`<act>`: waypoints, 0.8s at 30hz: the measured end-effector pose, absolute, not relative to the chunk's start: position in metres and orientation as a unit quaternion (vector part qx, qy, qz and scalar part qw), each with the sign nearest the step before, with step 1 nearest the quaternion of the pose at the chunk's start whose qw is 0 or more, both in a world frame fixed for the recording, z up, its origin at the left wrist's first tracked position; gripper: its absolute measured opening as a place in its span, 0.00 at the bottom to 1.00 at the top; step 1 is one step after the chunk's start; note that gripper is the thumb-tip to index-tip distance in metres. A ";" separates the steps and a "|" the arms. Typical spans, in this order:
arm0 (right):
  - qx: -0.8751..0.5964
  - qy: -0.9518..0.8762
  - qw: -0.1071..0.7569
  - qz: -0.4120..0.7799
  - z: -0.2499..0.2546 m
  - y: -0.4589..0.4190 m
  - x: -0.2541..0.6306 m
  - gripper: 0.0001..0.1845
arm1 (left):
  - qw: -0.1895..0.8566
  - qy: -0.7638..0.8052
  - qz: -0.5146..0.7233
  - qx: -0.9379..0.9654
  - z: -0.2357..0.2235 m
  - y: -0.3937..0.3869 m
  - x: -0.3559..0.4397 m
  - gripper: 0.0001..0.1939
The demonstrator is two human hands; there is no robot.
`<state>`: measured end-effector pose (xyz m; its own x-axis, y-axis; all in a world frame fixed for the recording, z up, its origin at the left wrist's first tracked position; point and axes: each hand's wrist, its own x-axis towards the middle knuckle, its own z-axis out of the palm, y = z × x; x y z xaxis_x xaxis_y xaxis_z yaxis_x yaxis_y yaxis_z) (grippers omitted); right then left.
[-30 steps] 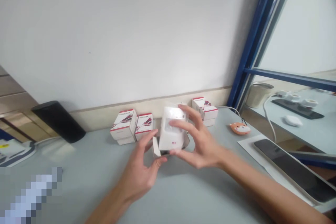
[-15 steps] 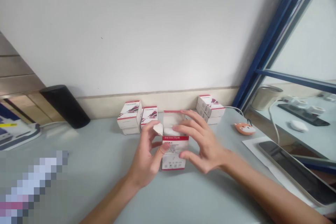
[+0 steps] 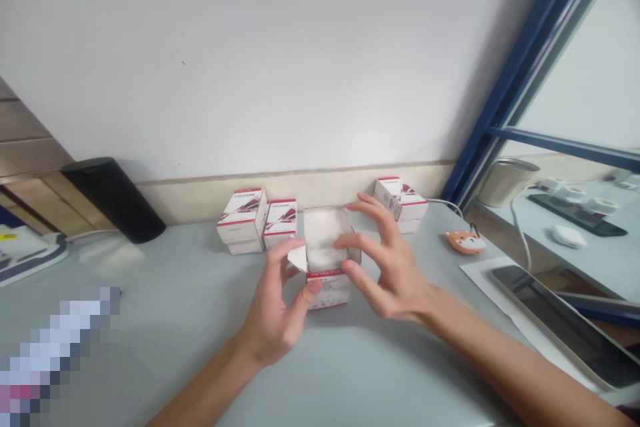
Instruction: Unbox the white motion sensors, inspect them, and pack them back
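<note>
A small white carton with a red printed edge stands on the table in front of me. Its lid is up and its side flaps stick out. White material shows inside, but I cannot tell what it is. My left hand grips the carton, thumb on the front face and fingers around the left side by a flap. Over the right side of the opening, my right hand has its fingers apart. One fingertip reaches over the contents, the thumb is at the front right corner, and another finger is near the raised lid.
Similar cartons stand against the wall at left and right. A black cylinder leans at far left. On the right are an orange animal-shaped case, a phone on white paper and a blue-framed mirror or glass panel.
The carton has tipped toward the camera, so more of its inside shows and less of its front. My right thumb has risen from the front face to the top edge.
</note>
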<state>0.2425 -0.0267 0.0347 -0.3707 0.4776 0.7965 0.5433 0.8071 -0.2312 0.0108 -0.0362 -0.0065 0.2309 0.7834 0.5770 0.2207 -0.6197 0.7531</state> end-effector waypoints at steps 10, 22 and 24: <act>-0.337 -0.799 0.488 0.101 0.020 -0.024 0.235 0.13 | 0.048 0.392 0.377 0.838 0.019 -0.038 0.009 0.18; -0.290 -0.774 0.532 0.183 0.016 -0.024 0.231 0.20 | 0.167 0.315 0.532 0.768 0.002 -0.036 0.017 0.38; -0.293 -0.779 0.525 0.179 0.017 -0.023 0.232 0.13 | 0.180 0.327 0.525 0.765 0.002 -0.036 0.017 0.35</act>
<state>0.2317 -0.0229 0.0170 -0.2773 0.6451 0.7120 0.2686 0.7635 -0.5872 0.0173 -0.0362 0.0025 0.2347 0.6900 0.6847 0.3115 -0.7206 0.6194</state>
